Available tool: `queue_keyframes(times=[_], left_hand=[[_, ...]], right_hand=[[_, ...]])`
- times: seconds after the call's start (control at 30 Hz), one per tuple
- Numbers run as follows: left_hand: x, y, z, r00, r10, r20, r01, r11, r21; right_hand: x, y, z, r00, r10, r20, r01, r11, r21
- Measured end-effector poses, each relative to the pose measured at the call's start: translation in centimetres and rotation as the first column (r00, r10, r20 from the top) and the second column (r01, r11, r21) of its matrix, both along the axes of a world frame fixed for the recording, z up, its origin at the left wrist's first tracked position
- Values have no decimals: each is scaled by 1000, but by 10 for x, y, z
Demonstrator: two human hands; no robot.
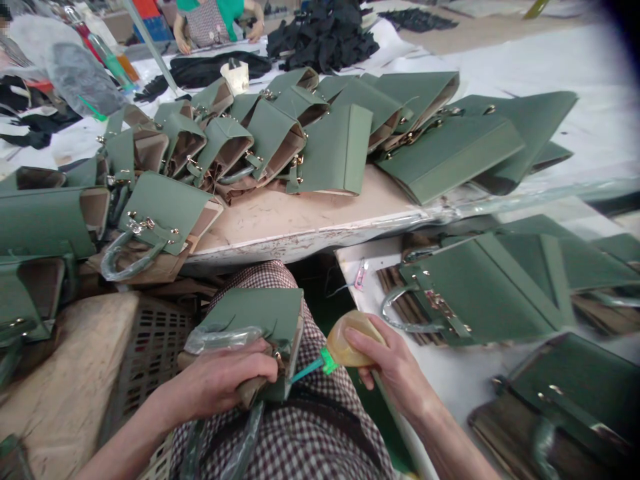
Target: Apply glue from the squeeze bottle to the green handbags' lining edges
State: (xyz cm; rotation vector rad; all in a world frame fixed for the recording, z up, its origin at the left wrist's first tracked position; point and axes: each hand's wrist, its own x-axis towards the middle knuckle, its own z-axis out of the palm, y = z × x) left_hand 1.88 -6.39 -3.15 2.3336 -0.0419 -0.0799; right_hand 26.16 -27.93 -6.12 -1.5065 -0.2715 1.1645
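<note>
Green, leather-look, boxy handbag with gold-toned metal fittings (260,308) lies on the wearer's brown-and-white checked apron (320,437), over the lap, just off the near edge of the pale, scuffed tabletop (280,223). Left hand (243,373) closed on it, fingers curled over the near part beside the fittings. Right hand (383,347) wrapped round a squat, amber, translucent squeeze bottle (350,339), thumb on top. Key relation: the bottle's thin teal nozzle (307,369), beyond a bright green collar (329,361), slants left and slightly toward the wearer, its tip at the handbag's right edge near the lower corner; touching or just short, cannot tell. Handbag's right edge runs far to near, so the nozzle's long axis crosses it at a slant. Left hand is nearer, already on the handbag; right hand stands apart, the nozzle bridging the gap. Handbag sits to the left of the right hand, mostly beyond the left hand's fingers. Similar green handbags (333,150) crowd the tabletop up to its near edge at left; more (485,287) lie on a white side surface (430,370) to the right, small pink clip (361,274) near its far left corner.
</note>
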Motion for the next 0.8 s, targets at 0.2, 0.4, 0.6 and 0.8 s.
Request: queue_keyframes(times=[0.2, 0.4, 0.6, 0.8], left_hand=[[3, -1, 2, 999, -11, -30, 11, 1000, 11], [6, -1, 6, 999, -11, -50, 12, 1000, 7], [6, 1, 2, 1000, 5, -5, -6, 1000, -30], [12, 8, 5, 976, 155, 153, -133, 981, -141]], right_hand=[[14, 11, 7, 974, 35, 222, -14, 995, -96], [17, 15, 17, 951, 133, 280, -92, 984, -155], [9, 8, 22, 992, 117, 38, -116, 993, -22], [-6, 10, 5, 968, -121, -221, 146, 984, 100]])
